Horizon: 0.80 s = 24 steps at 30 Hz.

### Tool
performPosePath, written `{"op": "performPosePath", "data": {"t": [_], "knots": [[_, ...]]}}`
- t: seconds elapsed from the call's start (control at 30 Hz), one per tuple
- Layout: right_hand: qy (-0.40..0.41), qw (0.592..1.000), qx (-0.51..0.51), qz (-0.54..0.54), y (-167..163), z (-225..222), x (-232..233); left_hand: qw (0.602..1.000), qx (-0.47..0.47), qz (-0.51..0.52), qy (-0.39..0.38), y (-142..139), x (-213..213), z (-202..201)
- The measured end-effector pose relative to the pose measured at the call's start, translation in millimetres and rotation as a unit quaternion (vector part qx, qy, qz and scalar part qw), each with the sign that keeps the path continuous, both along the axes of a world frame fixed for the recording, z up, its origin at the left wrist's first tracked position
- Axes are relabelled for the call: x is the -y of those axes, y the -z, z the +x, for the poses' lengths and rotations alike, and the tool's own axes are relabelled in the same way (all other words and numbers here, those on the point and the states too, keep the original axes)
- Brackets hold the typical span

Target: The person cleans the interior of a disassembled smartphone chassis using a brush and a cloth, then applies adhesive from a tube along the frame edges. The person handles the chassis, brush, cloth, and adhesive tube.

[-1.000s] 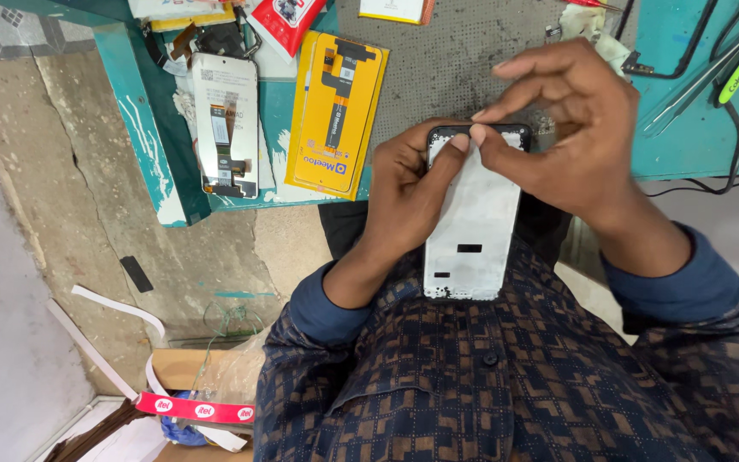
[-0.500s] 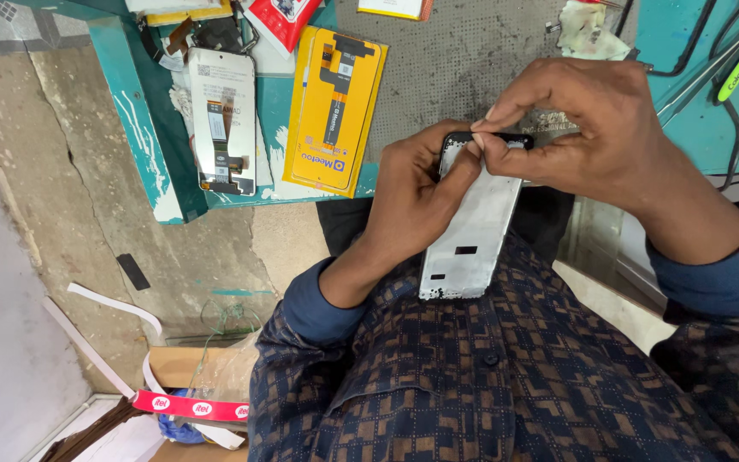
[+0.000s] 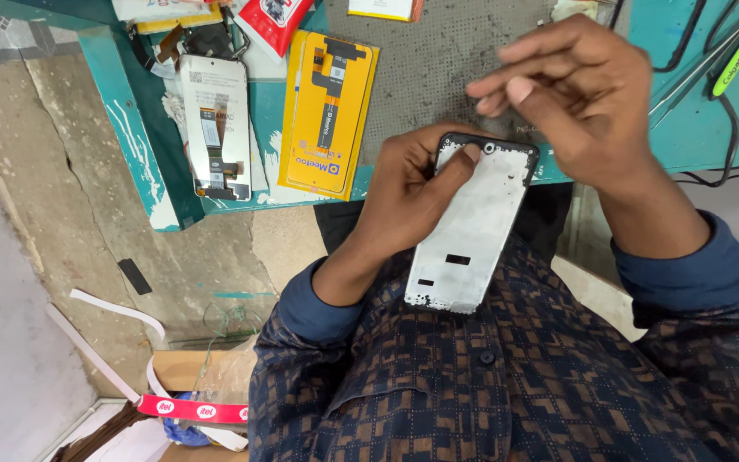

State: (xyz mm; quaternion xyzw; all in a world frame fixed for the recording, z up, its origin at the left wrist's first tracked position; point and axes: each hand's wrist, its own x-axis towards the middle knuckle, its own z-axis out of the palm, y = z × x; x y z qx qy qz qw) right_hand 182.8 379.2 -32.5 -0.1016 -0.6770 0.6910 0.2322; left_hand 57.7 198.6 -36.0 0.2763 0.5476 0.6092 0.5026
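Head view: the left hand (image 3: 408, 192) grips a bare phone frame (image 3: 472, 227) by its top edge, thumb pressed near the camera hole, with the frame's lower end over the lap. The right hand (image 3: 579, 98) hovers just above the top corner, its fingers (image 3: 506, 85) pinched narrow; whether they hold a small part, I cannot tell. The frame looks stripped, with nothing fitted yet. Beyond the fingers, on the teal counter (image 3: 686, 128), lie a yellow-backed screen part (image 3: 328, 111) and a white one (image 3: 215, 128), unused.

A phone frame (image 3: 472, 227) lies between both hands, before the table edge (image 3: 143, 162).
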Motion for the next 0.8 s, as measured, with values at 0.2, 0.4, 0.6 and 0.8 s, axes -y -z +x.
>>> {"op": "performPosePath", "data": {"t": [0.2, 0.4, 0.6, 0.8], "knots": [[0.033, 0.994, -0.024, 0.105, -9.2, 6.9, 7.5, 1.0, 0.002, 0.009, 0.003, 1.5, -1.0, -0.3], [0.022, 0.994, 0.001, 0.103, -21.3, 2.4, 14.1, 1.0, -0.005, 0.023, -0.001, 1.9, -0.7, -1.0], [-0.004, 0.952, 0.027, 0.305, -26.6, 2.5, 6.5, 0.994, -0.11, -0.011, -0.006, -3.9, -0.9, 3.1], [-0.055, 0.91, 0.092, 0.401, -34.1, 3.5, 5.6, 0.994, -0.11, 0.003, -0.015, 4.2, 0.0, 5.6]]}}
